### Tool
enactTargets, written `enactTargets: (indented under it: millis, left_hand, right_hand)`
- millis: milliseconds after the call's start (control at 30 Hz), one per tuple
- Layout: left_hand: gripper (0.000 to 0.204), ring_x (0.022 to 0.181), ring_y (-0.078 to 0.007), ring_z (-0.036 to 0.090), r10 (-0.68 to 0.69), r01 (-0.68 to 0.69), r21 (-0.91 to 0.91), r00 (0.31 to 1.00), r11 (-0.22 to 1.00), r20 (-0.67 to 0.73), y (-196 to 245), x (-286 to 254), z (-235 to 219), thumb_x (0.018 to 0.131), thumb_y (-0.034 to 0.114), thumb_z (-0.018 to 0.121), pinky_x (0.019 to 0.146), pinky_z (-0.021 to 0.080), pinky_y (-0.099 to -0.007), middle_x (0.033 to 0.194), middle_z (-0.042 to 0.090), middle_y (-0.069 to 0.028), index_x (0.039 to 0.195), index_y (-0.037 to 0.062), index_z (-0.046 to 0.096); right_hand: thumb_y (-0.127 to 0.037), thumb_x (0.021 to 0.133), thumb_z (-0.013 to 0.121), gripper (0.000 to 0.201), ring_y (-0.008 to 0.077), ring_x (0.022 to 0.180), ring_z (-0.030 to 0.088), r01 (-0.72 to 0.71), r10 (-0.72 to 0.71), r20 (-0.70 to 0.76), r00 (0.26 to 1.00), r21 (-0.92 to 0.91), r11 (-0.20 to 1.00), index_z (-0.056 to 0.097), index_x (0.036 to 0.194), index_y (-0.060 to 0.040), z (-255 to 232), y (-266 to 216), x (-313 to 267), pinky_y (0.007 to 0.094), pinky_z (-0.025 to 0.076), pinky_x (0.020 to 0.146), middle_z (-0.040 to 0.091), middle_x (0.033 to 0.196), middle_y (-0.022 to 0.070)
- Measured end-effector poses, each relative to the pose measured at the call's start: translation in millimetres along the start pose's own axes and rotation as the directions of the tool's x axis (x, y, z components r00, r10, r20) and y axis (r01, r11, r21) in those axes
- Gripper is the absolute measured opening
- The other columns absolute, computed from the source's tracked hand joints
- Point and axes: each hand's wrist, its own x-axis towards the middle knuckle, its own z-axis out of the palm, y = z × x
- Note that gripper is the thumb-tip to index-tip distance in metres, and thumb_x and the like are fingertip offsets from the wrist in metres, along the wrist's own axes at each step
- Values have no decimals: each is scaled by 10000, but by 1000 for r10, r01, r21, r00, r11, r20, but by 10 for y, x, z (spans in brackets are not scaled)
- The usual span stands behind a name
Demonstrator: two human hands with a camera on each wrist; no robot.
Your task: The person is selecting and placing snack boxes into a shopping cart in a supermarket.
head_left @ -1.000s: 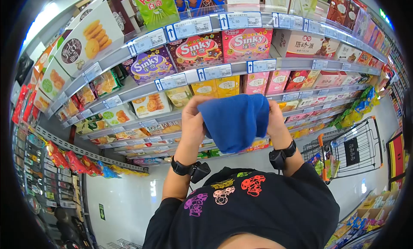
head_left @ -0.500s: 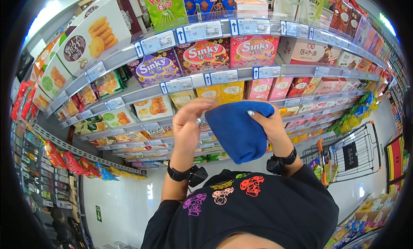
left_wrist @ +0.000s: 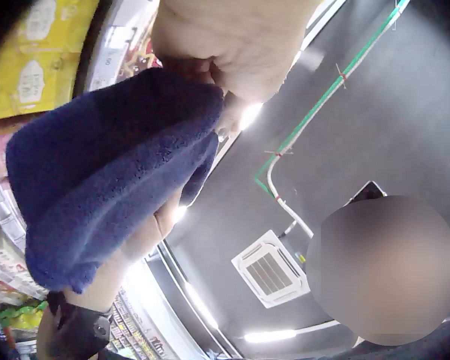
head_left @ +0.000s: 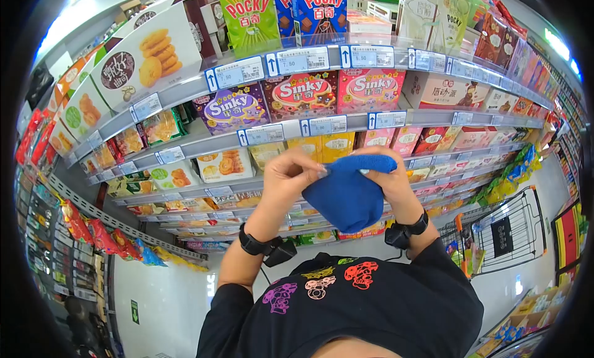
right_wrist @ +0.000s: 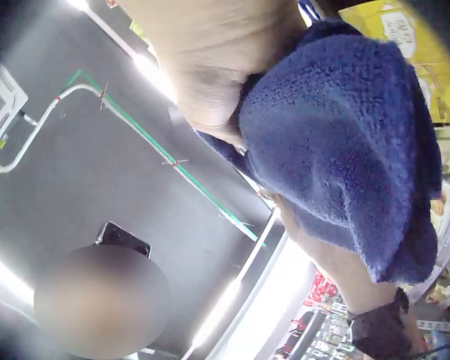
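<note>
A blue terry towel (head_left: 346,200), folded and drooping, is held up between both hands in front of the shelves. My left hand (head_left: 288,175) pinches its upper left corner between thumb and fingertips. On the other side my right hand (head_left: 390,175) grips the top edge, thumb in front and fingers behind. In the left wrist view the towel (left_wrist: 120,165) hangs below the left hand (left_wrist: 225,52), its fingers partly hidden. The right wrist view has the towel's fuzzy loops (right_wrist: 337,142) close against the right palm (right_wrist: 225,67).
Shelves of boxed snacks fill the front, with Sinky boxes (head_left: 300,94) and Pocky boxes (head_left: 250,18) above the hands. A shopping cart (head_left: 507,234) holding some goods stands at the right. Hanging snack bags (head_left: 99,234) line a rack at the left.
The left hand let go of the towel, lifted off it, and now pinches its corner again. The right hand kept its grip while the towel's top edge folded over.
</note>
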Motion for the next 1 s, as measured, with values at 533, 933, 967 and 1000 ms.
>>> enactTargets:
  millis: [533,933,967,1000]
  left_hand:
    - [568,1083,-348,504,619,-250,966,770,70,154,641,1754,-94,801,288,598,922,385,-438,1127,559,-202,1227,-63,464]
    - [628,1193,-325,449,498,-158,976,865,148,64,596,1848,219,793,269,584,977,323,-480,1256,492,-207,1273,-90,397]
    - [627,1200,-327,444,549,-222,965,828,138,112,583,1860,216,793,264,585,977,321,-483,1262,488,-210,1276,-87,394]
    - [626,1206,-330,439,598,-284,951,786,126,156,578,1864,226,793,259,586,977,320,-486,1267,483,-212,1279,-84,391]
  right_hand:
    - [-351,791,691,763,215,1113,511,131,-218,-92,972,-558,820,373,1311,107,-472,-808,1703,282,396,941,542,1198,198]
    - [-211,825,650,452,118,881,611,-56,53,142,988,21,998,506,1199,-1,-252,-1008,1907,240,499,784,616,1025,77]
    - [-203,825,647,469,121,900,606,17,-16,123,992,-10,1000,489,1218,-1,-275,-986,1913,245,496,795,607,1049,85]
    - [-196,825,644,487,125,919,601,89,-84,106,991,-42,995,473,1237,0,-279,-982,1908,249,493,806,598,1074,92]
